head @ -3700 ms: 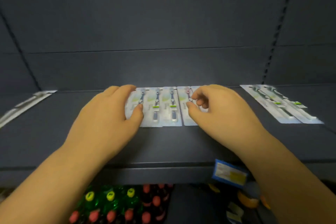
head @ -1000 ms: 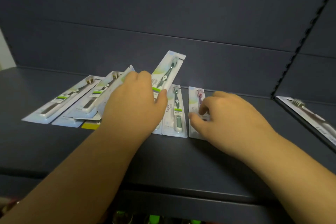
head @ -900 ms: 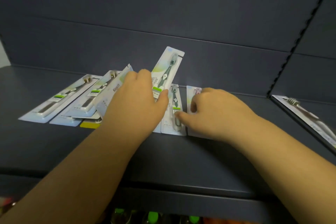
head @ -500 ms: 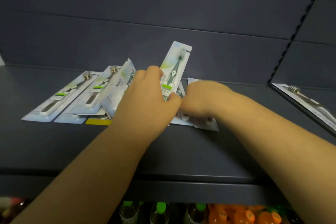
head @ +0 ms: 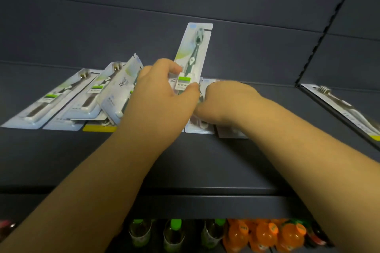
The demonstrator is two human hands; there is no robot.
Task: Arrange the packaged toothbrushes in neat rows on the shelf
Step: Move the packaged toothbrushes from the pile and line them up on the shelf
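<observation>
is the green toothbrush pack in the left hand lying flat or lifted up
Lifted up. The green toothbrush pack stands nearly upright, its top against the back wall, gripped low by the left hand.

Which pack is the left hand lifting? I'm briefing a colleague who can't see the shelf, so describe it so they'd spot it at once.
On the dark shelf, look to the middle, above the left hand. There the raised toothbrush pack stands nearly upright against the back panel, gripped near its green label. Its neighbours lie flat or lean low; it alone stands tall, showing a dark green brush.
</observation>
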